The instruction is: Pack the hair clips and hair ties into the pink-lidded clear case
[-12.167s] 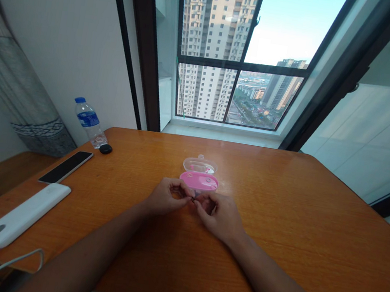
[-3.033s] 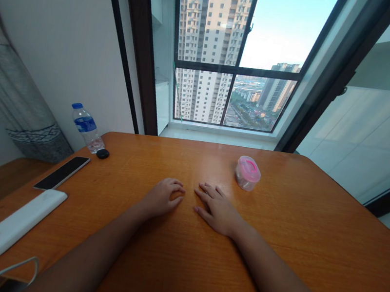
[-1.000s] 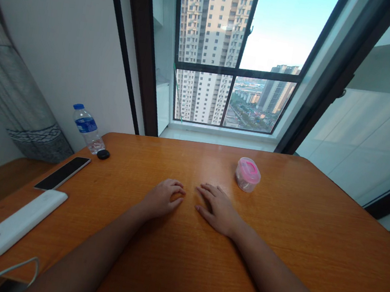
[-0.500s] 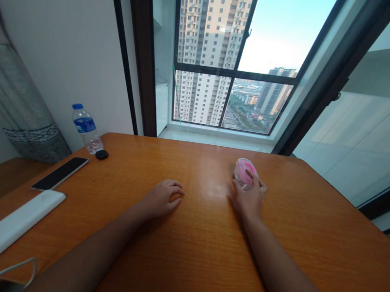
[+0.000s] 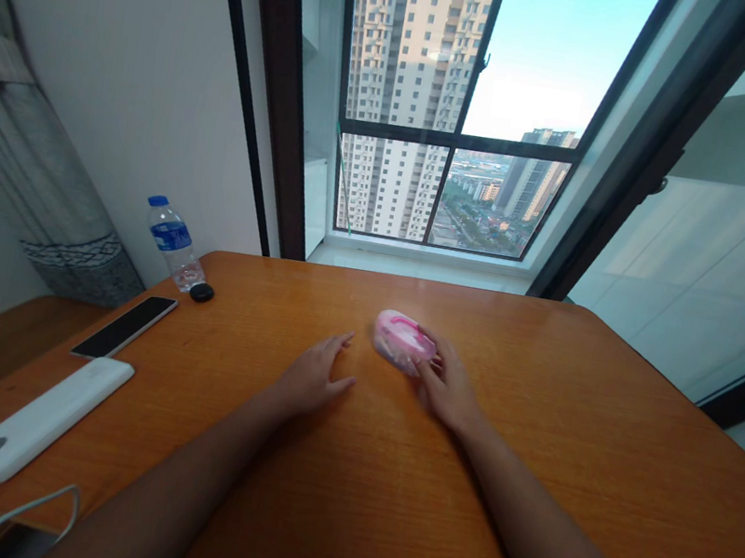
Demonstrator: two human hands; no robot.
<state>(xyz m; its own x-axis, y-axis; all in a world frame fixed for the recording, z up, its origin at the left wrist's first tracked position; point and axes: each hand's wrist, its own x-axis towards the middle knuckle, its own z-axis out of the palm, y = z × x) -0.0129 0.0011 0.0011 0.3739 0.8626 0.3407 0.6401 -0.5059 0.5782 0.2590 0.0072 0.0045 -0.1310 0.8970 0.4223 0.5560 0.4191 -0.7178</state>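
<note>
A small clear container with a pink lid (image 5: 398,335) is gripped at its right side by my right hand (image 5: 449,387). Motion blurs it, and its contents cannot be made out. Just left of it, my left hand (image 5: 319,372) hovers at or close above the wooden table (image 5: 337,500), thumb and fingers apart, holding nothing. A narrow gap separates my left fingertips from the container.
Along the table's left side lie a white power strip-like block (image 5: 45,421) with a cable (image 5: 36,504), a phone (image 5: 124,327) and a small black round object (image 5: 201,293). A water bottle (image 5: 176,246) with a blue cap stands behind them. A window (image 5: 455,139) is beyond the far edge.
My right hand has carried the container left, toward the middle of the table. My left hand's fingers have spread from a loose curl. The view has shifted slightly.
</note>
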